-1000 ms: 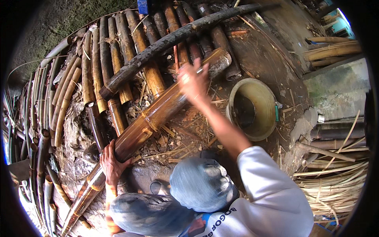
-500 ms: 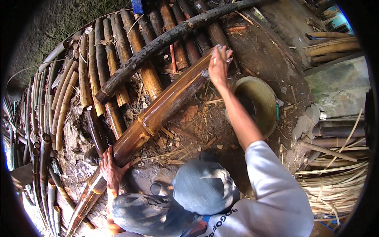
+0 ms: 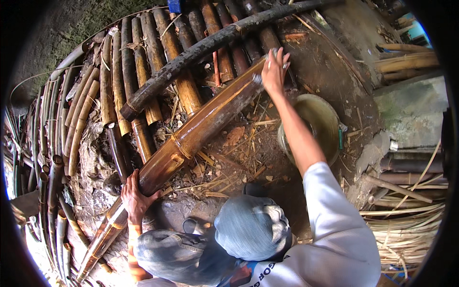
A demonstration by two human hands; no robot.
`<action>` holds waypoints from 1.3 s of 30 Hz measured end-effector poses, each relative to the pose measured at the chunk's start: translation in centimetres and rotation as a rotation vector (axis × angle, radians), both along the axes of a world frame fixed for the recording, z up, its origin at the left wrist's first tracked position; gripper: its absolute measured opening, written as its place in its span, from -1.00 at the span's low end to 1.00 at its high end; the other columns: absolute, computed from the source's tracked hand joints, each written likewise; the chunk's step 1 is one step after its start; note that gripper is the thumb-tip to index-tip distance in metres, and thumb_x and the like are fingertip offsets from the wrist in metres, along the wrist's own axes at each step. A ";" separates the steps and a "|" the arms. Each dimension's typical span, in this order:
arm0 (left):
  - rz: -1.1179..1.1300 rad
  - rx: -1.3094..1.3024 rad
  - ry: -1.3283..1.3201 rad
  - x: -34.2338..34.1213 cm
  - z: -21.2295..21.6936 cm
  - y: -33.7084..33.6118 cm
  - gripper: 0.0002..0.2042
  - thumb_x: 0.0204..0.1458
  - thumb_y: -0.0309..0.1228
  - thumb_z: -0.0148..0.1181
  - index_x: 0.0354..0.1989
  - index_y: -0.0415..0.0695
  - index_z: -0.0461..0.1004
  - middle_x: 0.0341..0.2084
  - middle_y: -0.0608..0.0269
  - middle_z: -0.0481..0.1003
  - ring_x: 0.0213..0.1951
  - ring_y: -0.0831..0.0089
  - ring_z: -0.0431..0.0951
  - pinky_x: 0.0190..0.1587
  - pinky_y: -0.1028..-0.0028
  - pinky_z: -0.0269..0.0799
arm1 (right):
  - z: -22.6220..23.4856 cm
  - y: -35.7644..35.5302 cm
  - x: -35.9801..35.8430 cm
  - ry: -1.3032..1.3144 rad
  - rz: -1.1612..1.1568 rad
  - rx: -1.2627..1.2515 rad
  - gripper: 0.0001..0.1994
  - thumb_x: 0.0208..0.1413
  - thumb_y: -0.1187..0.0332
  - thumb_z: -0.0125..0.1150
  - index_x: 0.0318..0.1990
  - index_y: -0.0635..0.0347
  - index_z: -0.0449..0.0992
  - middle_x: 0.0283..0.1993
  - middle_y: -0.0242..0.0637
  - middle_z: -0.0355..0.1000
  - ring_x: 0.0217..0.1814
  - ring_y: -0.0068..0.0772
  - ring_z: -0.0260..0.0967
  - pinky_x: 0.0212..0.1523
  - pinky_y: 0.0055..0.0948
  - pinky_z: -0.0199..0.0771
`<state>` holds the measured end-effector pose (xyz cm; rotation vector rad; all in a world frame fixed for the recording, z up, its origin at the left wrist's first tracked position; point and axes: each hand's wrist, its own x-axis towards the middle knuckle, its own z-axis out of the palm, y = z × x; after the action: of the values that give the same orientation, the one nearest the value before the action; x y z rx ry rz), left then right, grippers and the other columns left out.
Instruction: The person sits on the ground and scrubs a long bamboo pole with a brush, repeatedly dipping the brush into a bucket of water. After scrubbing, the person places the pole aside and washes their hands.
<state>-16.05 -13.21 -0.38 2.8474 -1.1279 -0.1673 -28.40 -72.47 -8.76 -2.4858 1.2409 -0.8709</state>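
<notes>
Bamboo everywhere: rack of a dozen or so upright poles point(image 3: 143, 81) at back, crossed by one charred log point(image 3: 201, 48). One long wet bamboo culm point(image 3: 191, 138) slanted across littered ground, looks heavy, stiff, slick, best held at the nodes. One round basin point(image 3: 325, 119) just beside its upper end. Two hands on it: left hand point(image 3: 135, 198) with fingers wrapped round the lower stretch, right hand point(image 3: 275, 71) at the top end, fingers half spread, pressed on it, grip unclear.
</notes>
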 end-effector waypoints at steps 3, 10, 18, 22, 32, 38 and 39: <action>-0.006 -0.016 -0.048 0.1 0.2 0.5 0.10 -0.41 0.04 0.64 0.42 -0.07 0.26 0.18 0.06 0.46 0.16 0.03 0.50 0.22 0.09 0.39 | -1.9 -0.3 -0.6 -0.257 0.132 -0.106 -0.53 0.37 0.30 0.00 0.40 0.12 0.38 0.62 0.12 -0.04 0.67 0.46 -0.36 0.58 0.21 -0.17; -0.035 -0.087 0.002 0.2 -0.4 -0.6 0.09 -0.42 -0.01 0.65 0.41 -0.06 0.28 0.16 0.05 0.47 0.13 0.03 0.52 0.21 0.09 0.42 | 5.4 -9.4 -11.2 -0.376 0.017 0.160 -0.63 0.36 0.17 0.09 0.16 0.15 0.57 0.09 -0.03 0.61 0.17 -0.06 0.55 0.28 -0.14 0.43; -0.105 -0.110 -0.034 0.9 -0.1 0.0 0.07 -0.38 0.06 0.62 0.40 -0.10 0.28 0.11 -0.04 0.51 0.07 -0.06 0.56 0.13 0.08 0.49 | 1.4 -2.6 -27.6 0.224 0.069 0.924 -0.66 0.35 0.18 0.15 0.05 0.27 0.55 -0.03 0.00 0.58 0.09 -0.07 0.55 0.15 0.03 0.54; -0.133 -0.136 -0.026 1.1 0.0 0.1 0.08 -0.39 0.06 0.63 0.41 -0.09 0.28 0.11 -0.01 0.52 0.07 -0.05 0.57 0.14 0.09 0.49 | -10.0 4.9 -27.4 0.715 -0.030 0.327 -0.47 0.30 0.24 0.17 0.35 0.21 0.25 0.29 0.39 0.26 0.33 0.36 0.31 0.21 0.14 0.47; -0.045 -0.072 -0.018 0.6 0.5 1.1 0.08 -0.37 0.06 0.63 0.42 -0.05 0.26 0.09 0.01 0.50 0.11 0.01 0.53 0.17 0.08 0.45 | 3.6 5.5 -20.6 -0.612 0.030 1.151 -0.53 0.24 0.23 0.38 0.19 0.30 0.45 -0.02 -0.21 0.59 -0.01 -0.41 0.57 0.00 -0.44 0.57; -0.086 -0.140 0.029 1.0 -0.6 -0.9 0.05 -0.40 0.07 0.65 0.36 -0.06 0.31 0.08 0.05 0.52 0.06 0.01 0.56 0.13 0.11 0.48 | 5.1 3.3 -5.3 -0.300 0.390 0.070 -0.63 0.29 0.12 0.33 0.12 0.11 0.61 -0.01 -0.20 0.63 -0.04 -0.34 0.62 0.01 -0.44 0.59; -0.092 -0.155 0.044 1.0 -0.9 -1.6 0.04 -0.40 0.07 0.65 0.35 -0.07 0.31 0.08 0.05 0.52 0.06 0.01 0.56 0.14 0.11 0.48 | 3.7 4.6 -3.5 -0.265 0.440 -0.014 -0.69 0.27 0.11 0.34 0.05 0.04 0.63 -0.08 -0.21 0.64 -0.12 -0.34 0.63 -0.07 -0.45 0.62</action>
<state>-15.09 -14.85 -1.31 2.6472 -1.2070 -0.1403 -31.92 -67.88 -5.08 -2.4113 0.5739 -1.0379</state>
